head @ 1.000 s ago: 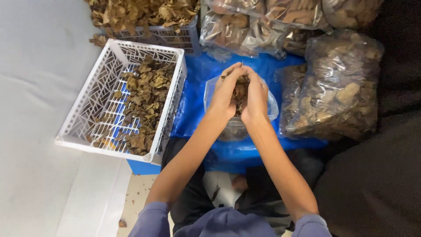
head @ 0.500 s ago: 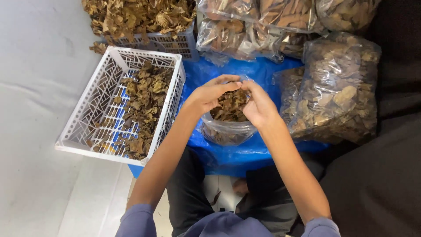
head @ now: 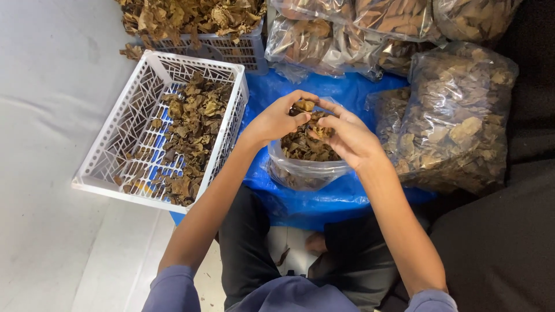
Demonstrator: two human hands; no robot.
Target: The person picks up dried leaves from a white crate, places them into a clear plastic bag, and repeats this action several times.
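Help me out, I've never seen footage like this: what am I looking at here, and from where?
The picture comes from a camera on a person's head, looking down at their own two bare hands. The left hand and right hand meet over an open clear bag of dried brown leaves, pinching some between the fingers. The bag sits on a blue sheet. To the left is a white basket partly filled with leaves. To the right lie filled bags.
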